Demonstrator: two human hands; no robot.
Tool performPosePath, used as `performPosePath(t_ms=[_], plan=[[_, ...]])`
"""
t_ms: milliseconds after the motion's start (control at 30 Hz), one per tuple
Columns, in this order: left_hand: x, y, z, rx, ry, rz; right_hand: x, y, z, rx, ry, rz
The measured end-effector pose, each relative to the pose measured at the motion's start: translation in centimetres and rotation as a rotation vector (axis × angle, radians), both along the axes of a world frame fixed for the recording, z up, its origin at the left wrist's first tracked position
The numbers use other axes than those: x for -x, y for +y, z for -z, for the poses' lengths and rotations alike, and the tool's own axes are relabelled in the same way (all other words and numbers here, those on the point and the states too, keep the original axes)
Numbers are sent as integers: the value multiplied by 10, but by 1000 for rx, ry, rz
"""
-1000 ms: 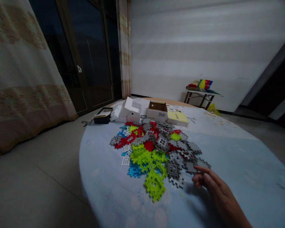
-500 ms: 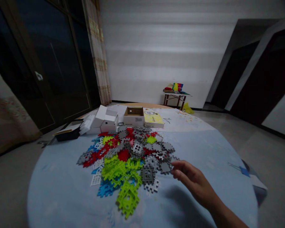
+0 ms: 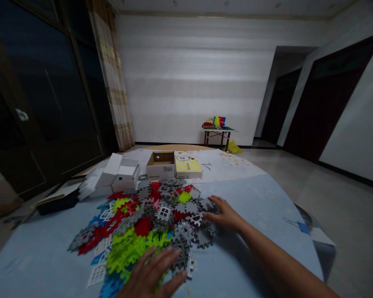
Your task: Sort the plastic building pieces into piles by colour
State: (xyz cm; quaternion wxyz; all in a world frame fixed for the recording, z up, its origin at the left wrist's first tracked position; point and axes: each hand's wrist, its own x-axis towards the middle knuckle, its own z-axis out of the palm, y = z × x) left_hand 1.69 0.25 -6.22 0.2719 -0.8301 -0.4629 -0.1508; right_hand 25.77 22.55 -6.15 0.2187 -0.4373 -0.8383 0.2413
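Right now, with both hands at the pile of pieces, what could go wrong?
The left hand is spread by the loosely heaped green pieces; it might scatter them. The right hand is beside overlapping gray pieces; lifting one could drag its neighbors along.

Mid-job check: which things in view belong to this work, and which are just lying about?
In the work, it seems:
left hand, over the green pieces
right hand, at the grey pieces
red pieces, among the grey
white pieces
blue pieces

Seemingly just lying about:
yellow box
brown-lined box
white box
black box
small far table
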Motion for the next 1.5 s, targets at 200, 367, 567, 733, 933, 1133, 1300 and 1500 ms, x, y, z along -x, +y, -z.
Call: performPosePath(t_ms=[200,367,567,733,933,1133,1300,1500], plan=[[16,33,31,-59,131,42,37,1,2,64,35,-35],[29,36,-3,160,1,-74,58,-25,3,18,83,-252],[33,54,-44,277,-9,95,48,-15,2,14,275,-292],[16,68,-57,298,-98,114,40,8,10,-35,296,-73],[8,89,-37,215,-100,93,46,7,17,14,189,-72],[13,82,-26,217,-68,9,61,-9,16,126,226,-221],[26,78,-37,272,-184,-42,68,-32,5,186,188,-324],[95,96,-44,246,-459,-469,64,-41,-9,85,262,-363]])
